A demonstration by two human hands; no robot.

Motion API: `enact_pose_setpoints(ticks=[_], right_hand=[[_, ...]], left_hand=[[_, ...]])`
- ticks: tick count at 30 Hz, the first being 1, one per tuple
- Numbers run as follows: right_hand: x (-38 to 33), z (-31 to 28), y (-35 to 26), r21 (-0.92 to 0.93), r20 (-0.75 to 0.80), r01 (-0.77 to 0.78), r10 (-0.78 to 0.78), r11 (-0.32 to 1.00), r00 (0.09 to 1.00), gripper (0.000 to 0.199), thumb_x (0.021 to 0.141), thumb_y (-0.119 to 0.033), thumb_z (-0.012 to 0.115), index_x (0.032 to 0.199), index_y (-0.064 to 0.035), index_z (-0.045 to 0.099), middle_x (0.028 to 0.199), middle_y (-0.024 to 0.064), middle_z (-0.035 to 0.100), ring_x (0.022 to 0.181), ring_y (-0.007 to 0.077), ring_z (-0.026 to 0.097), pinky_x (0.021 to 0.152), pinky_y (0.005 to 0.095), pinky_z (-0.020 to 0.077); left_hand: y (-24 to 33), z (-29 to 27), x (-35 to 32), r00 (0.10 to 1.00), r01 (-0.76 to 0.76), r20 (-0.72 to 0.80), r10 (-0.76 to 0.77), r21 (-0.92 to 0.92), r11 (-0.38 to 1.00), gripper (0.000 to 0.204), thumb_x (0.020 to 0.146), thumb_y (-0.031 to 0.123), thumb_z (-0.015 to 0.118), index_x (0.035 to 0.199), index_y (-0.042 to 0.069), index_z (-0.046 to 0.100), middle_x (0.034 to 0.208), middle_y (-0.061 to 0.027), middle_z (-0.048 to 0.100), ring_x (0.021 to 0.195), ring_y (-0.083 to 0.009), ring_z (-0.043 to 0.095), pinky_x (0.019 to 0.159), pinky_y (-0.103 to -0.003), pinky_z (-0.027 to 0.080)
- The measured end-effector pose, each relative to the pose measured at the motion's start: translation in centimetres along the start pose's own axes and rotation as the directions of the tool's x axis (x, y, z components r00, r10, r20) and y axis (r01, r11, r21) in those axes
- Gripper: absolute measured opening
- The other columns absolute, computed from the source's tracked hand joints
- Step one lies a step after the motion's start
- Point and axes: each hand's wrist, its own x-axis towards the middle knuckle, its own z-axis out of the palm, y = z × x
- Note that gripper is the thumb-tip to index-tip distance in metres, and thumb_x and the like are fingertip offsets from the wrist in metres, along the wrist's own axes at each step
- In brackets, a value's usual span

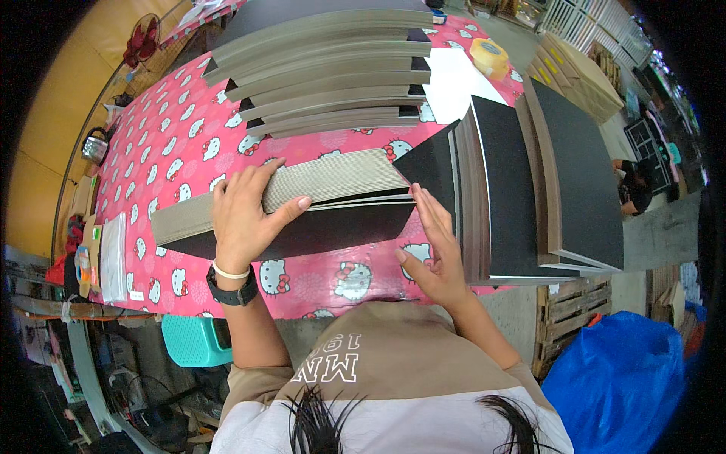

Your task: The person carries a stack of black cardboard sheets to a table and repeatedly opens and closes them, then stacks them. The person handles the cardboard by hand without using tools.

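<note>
A shiny, clear plastic packet (113, 261) lies at the left of the pink worktop (166, 113). Mid-worktop, the left hand (248, 216) spreads over a thick stack of black boards (340, 178) with grey, stripy edges; I can't tell if its grip squeezes. The right hand (439, 261) has an open grip, flat at the stack's end. More black boards (578, 174) sit right.

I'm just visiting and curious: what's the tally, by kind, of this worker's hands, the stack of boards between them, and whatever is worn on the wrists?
Bare hands: 2 (left hand, right hand)
Stack of boards: 1
Dark wristwatch: 1
Pale wristband: 1
Total: 5
</note>
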Motion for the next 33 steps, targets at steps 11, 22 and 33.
enact_pose_setpoints(ticks=[11,22,33], right_hand=[[-0.7,0.1,0.1,-0.008,-0.054,0.02,-0.02,1.0,0.998,0.067,0.071,-0.009,0.064,0.132,0.0018,0.039,0.132,0.0181,0.044,0.118,0.0311,0.04,0.1,0.039,0.0271],[0.6,-0.4,-0.8,0.439,0.06,-0.274,0.276,0.856,0.959,0.07,0.076,-0.018,0.064,0.137,-0.0017,0.033,0.108,0.0088,0.044,0.104,0.0192,0.041,0.093,0.0311,0.0316],[-0.3,0.0,-0.1,0.281,0.028,-0.164,0.163,0.946,0.986,0.069,0.071,-0.011,0.066,0.134,-0.0031,0.038,0.106,0.0094,0.045,0.101,0.0201,0.041,0.093,0.0305,0.0297]], left_hand=[[0.2,-0.2,-0.3,0.999,0.013,0.046,-0.015,0.052,0.999,0.057,0.072,0.047,0.061,0.115,0.01,0.056,0.094,-0.0077,0.057,0.093,-0.0254,0.051,0.087,-0.038,0.031],[0.5,-0.5,-0.3,0.997,0.035,0.061,-0.037,0.037,0.999,0.055,0.072,0.047,0.061,0.113,0.01,0.057,0.094,-0.0075,0.057,0.093,-0.0251,0.051,0.087,-0.039,0.031],[0.5,-0.2,-0.6,0.998,0.03,0.047,-0.032,0.047,0.998,0.055,0.072,0.048,0.061,0.113,0.011,0.057,0.094,-0.0081,0.057,0.092,-0.0257,0.051,0.087,-0.039,0.032]])
